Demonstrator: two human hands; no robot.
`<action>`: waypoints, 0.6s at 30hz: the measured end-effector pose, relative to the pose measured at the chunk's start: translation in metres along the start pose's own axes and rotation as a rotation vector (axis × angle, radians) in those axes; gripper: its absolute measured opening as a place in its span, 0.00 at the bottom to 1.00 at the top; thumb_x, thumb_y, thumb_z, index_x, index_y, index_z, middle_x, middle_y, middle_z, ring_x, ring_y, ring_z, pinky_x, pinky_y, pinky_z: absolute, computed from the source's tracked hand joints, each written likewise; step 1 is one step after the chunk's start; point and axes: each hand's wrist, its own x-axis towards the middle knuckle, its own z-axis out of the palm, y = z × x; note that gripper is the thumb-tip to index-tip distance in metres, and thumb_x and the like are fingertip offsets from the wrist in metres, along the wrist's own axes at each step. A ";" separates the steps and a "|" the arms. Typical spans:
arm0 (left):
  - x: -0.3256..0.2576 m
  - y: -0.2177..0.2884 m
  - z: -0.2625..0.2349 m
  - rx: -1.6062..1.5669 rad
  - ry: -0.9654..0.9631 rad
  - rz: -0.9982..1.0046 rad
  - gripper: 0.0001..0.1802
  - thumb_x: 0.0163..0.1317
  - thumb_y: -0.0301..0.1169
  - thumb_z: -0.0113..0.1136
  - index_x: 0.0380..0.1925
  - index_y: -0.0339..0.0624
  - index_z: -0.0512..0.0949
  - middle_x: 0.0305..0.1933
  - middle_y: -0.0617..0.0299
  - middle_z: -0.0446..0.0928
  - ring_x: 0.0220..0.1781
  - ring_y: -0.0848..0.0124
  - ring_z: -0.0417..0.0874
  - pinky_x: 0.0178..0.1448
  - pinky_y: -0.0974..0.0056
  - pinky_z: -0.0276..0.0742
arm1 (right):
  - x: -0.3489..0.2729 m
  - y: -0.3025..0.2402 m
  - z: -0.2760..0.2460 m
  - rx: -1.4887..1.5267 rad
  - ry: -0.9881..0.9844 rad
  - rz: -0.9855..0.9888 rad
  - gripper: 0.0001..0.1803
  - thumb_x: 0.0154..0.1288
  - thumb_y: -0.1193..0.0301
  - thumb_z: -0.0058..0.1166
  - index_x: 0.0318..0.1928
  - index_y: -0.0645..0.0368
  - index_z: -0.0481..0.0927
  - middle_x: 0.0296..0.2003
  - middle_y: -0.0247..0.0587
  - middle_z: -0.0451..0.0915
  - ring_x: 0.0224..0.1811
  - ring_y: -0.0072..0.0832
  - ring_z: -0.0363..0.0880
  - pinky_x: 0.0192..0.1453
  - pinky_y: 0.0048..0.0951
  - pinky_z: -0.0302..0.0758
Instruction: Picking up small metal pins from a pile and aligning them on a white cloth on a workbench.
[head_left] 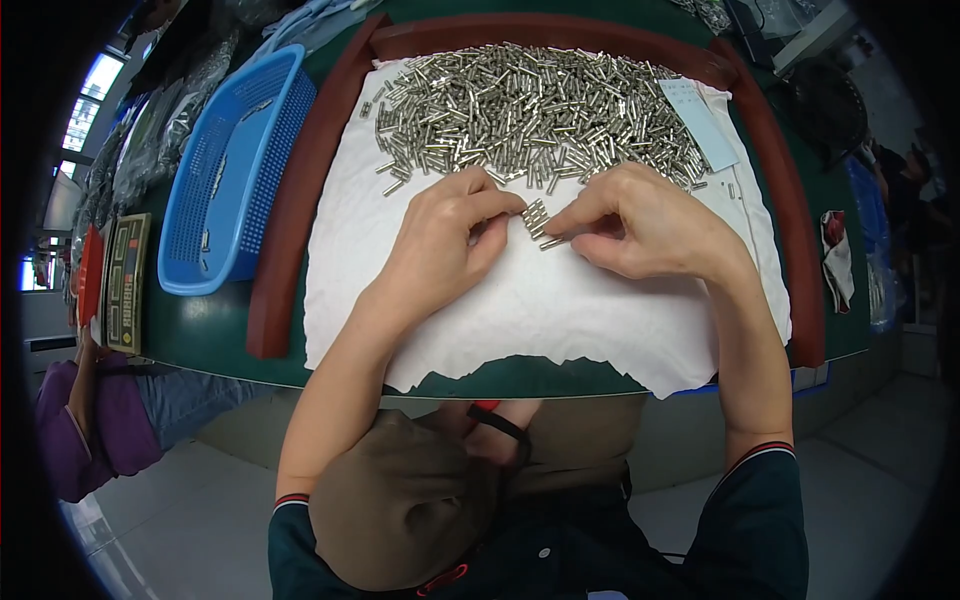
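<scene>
A small row of short shiny metal pins (537,220) lies side by side on a white cloth (500,310), between my two hands. My left hand (447,232) is curled, its index fingertip against the upper left end of the row and its thumb tucked below. From the other side, my right hand (645,225) presses its index fingertip onto the pins, with the thumb beside the lowest one. Both hands are closed around the row's ends. Beyond them spreads a large loose pile of similar metal pins (520,105); a few stray pins lie at its edges.
A dark red wooden frame (280,230) borders the cloth on three sides. Left of it stands a blue perforated basket (180,240) with a few pins inside. A pale blue paper slip (712,140) lies right of the pile. Another person's purple bag or garment (95,425) shows lower left.
</scene>
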 end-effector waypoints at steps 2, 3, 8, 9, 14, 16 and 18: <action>0.000 0.000 0.000 0.000 0.001 0.000 0.11 0.54 0.17 0.57 0.37 0.34 0.84 0.31 0.58 0.76 0.31 0.69 0.78 0.34 0.67 0.74 | 0.000 -0.001 -0.002 -0.015 -0.008 0.020 0.16 0.49 0.78 0.55 0.40 0.63 0.87 0.31 0.51 0.85 0.31 0.35 0.84 0.39 0.30 0.79; 0.000 0.000 0.000 -0.001 0.002 -0.001 0.11 0.54 0.17 0.57 0.37 0.34 0.84 0.31 0.58 0.76 0.31 0.69 0.78 0.34 0.67 0.74 | 0.000 -0.001 -0.003 0.004 -0.010 0.004 0.16 0.49 0.78 0.55 0.40 0.64 0.87 0.31 0.51 0.85 0.30 0.35 0.84 0.38 0.30 0.79; 0.000 0.000 0.000 0.012 0.004 0.008 0.11 0.54 0.17 0.57 0.37 0.35 0.84 0.30 0.58 0.76 0.30 0.68 0.78 0.34 0.66 0.74 | -0.002 -0.003 -0.008 0.035 -0.132 0.002 0.16 0.49 0.77 0.55 0.40 0.64 0.87 0.30 0.50 0.85 0.28 0.33 0.83 0.36 0.29 0.78; 0.001 0.000 0.000 0.009 0.006 0.011 0.11 0.54 0.17 0.57 0.37 0.35 0.84 0.30 0.58 0.76 0.30 0.68 0.78 0.34 0.66 0.74 | -0.002 -0.002 -0.007 0.041 -0.114 -0.001 0.16 0.49 0.77 0.55 0.40 0.63 0.87 0.30 0.49 0.85 0.27 0.32 0.82 0.35 0.29 0.78; -0.001 0.000 0.000 0.005 0.006 0.007 0.11 0.54 0.17 0.57 0.37 0.35 0.84 0.30 0.58 0.76 0.30 0.68 0.78 0.34 0.66 0.74 | -0.003 0.001 -0.005 0.034 -0.034 -0.014 0.15 0.49 0.76 0.55 0.39 0.63 0.87 0.30 0.48 0.85 0.26 0.32 0.81 0.34 0.28 0.77; -0.001 0.000 0.001 0.005 0.003 0.009 0.11 0.54 0.17 0.57 0.37 0.34 0.84 0.30 0.58 0.76 0.30 0.68 0.78 0.34 0.67 0.74 | -0.004 0.001 -0.008 0.009 -0.042 -0.032 0.15 0.49 0.76 0.55 0.38 0.64 0.87 0.29 0.48 0.85 0.27 0.32 0.82 0.35 0.28 0.78; -0.002 -0.002 0.001 0.003 0.000 0.003 0.11 0.54 0.17 0.57 0.37 0.34 0.84 0.30 0.58 0.76 0.30 0.69 0.78 0.34 0.67 0.74 | -0.002 0.001 -0.008 0.017 -0.094 0.008 0.15 0.49 0.76 0.56 0.38 0.64 0.87 0.29 0.48 0.85 0.28 0.32 0.82 0.36 0.28 0.78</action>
